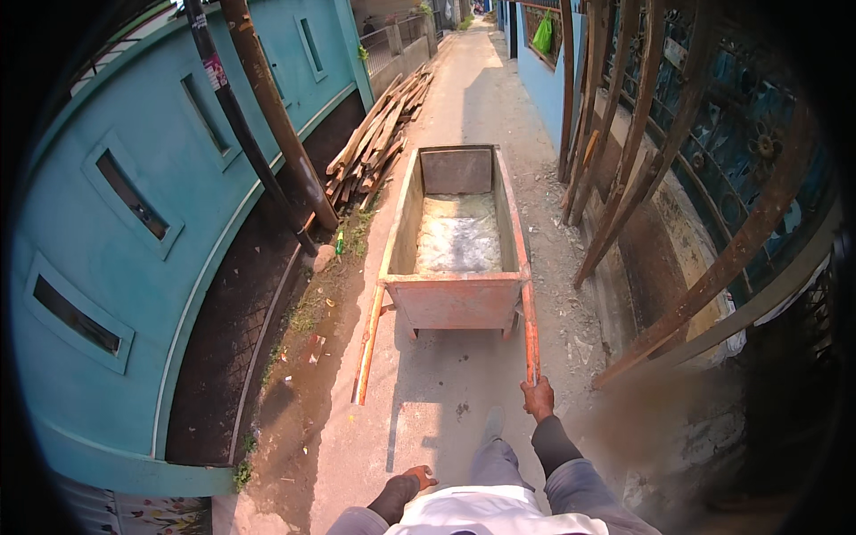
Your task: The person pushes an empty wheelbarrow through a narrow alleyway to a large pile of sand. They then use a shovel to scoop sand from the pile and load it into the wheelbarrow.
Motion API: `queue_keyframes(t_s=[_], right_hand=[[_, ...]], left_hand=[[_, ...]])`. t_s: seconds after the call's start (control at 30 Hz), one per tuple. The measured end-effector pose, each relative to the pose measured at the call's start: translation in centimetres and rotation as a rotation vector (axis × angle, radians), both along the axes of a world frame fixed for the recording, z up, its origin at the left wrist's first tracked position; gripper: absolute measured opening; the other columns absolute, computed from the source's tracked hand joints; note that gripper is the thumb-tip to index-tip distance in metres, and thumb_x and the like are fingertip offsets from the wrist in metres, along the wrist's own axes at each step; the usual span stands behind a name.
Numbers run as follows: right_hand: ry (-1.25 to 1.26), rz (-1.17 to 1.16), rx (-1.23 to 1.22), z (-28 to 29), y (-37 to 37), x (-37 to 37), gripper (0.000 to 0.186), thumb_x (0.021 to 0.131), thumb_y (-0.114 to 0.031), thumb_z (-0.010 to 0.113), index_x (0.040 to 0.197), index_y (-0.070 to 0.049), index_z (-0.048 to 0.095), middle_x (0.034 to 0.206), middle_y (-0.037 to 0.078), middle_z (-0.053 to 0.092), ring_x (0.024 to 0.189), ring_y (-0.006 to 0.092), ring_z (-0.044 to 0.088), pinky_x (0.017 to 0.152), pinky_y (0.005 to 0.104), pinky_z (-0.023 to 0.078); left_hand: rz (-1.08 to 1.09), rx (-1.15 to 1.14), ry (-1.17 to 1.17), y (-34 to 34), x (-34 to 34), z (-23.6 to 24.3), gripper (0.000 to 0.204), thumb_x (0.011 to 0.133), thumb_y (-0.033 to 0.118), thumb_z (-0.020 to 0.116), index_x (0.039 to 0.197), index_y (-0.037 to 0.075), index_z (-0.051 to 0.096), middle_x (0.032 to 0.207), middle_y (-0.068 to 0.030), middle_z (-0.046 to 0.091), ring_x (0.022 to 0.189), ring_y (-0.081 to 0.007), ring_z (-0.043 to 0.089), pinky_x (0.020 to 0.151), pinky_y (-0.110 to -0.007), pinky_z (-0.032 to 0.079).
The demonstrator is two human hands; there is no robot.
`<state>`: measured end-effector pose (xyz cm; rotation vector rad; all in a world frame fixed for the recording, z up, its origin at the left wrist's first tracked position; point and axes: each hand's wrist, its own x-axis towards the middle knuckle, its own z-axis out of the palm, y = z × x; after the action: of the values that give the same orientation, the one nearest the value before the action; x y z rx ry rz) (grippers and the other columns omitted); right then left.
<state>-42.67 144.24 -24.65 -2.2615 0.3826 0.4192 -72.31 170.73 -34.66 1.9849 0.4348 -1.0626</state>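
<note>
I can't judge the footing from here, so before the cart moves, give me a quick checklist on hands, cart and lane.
1. Right hand on the right handle: ok, closed around its near end.
2. Left hand on the left handle: not ok, it is apart from it.
3. Cart free of bulky load: ok, only a pale layer shows inside.
4. Timber pile apart from the cart: ok, it lies ahead along the lane's left side.
5. Leaning poles apart from the cart: ok, a gap shows.
6. Wheels sound: cannot tell, hidden from view.
</note>
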Motion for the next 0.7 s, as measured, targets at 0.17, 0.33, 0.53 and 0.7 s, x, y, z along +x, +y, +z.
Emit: queue_keyframes(t_s=[0.17, 0.33, 0.53, 0.7], right_hand=[[0.017, 0.019, 0.089, 3.4, 5.7, 14.1, 0.045, 0.082, -0.031, 0.069, 0.108, 0.001, 0.052, 0.079, 0.018, 0.066, 0.055, 0.0275, 0.067, 0.055, 0.0386, 0.055], [0.005, 0.015, -0.061, 4.9, 9.9, 27.2, 0.038, 0.083, -0.024, 0.065, 0.106, 0.003, 0.052, 0.075, 0.015, 0.062, 0.051, 0.0263, 0.064, 0.044, 0.0370, 0.052], [-0.030, 0.046, 0.066, 5.0, 12.3, 38.1, 0.035, 0.082, -0.025, 0.064, 0.102, 0.002, 0.053, 0.069, 0.010, 0.057, 0.048, 0.0234, 0.059, 0.042, 0.0363, 0.050], [0.049, -0.054, 0.046, 3.0, 10.0, 45.5, 0.032, 0.083, -0.026, 0.066, 0.099, -0.003, 0.052, 0.063, 0.008, 0.055, 0.042, 0.0199, 0.056, 0.037, 0.0343, 0.045]], left_hand=[[0.432, -0.057, 0.261, 4.5, 0.1, -0.3, 0.071, 0.079, 0.058, 0.065, 0.118, -0.001, 0.063, 0.117, -0.0233, 0.064, 0.113, -0.0312, 0.060, 0.096, -0.035, 0.045], [1.035, 0.076, -0.044, 5.2, 8.6, -0.8, 0.046, 0.082, 0.043, 0.070, 0.085, -0.003, 0.066, 0.073, -0.0102, 0.065, 0.067, -0.0181, 0.057, 0.067, -0.033, 0.046], [0.433, 0.251, -0.211, 9.6, 18.4, -11.0, 0.061, 0.086, 0.054, 0.057, 0.105, -0.003, 0.066, 0.103, -0.0203, 0.069, 0.100, -0.0326, 0.064, 0.088, -0.038, 0.048], [0.609, 0.227, 0.031, 14.8, 34.8, -9.2, 0.055, 0.082, 0.048, 0.063, 0.105, -0.002, 0.066, 0.105, -0.0219, 0.067, 0.106, -0.0327, 0.062, 0.089, -0.040, 0.049]])
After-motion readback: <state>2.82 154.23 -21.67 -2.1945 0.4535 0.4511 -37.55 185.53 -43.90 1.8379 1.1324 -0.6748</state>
